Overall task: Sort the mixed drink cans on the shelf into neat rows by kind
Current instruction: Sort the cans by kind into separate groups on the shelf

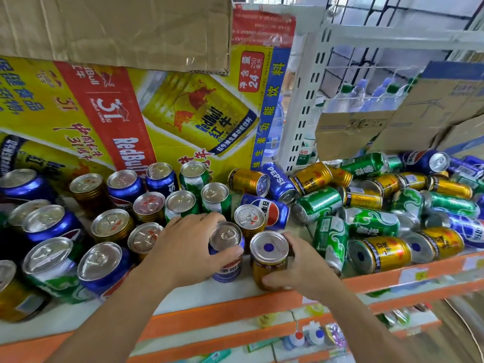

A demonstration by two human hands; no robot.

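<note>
Cans in hand, two — left grip [192,243] clasps blue can [226,238], right grip [305,262] gold can [269,248].

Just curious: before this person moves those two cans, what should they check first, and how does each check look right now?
1. Left hand grips the blue can: ok.
2. Right hand grips the gold can: ok.
3. Both held cans upright: ok.
4. The gold can well back from the shelf edge: not ok, it stands at the front.
5. Upright cans on the left sorted by kind: not ok, colours mixed.
6. Pile of lying cans stable: cannot tell.
</note>
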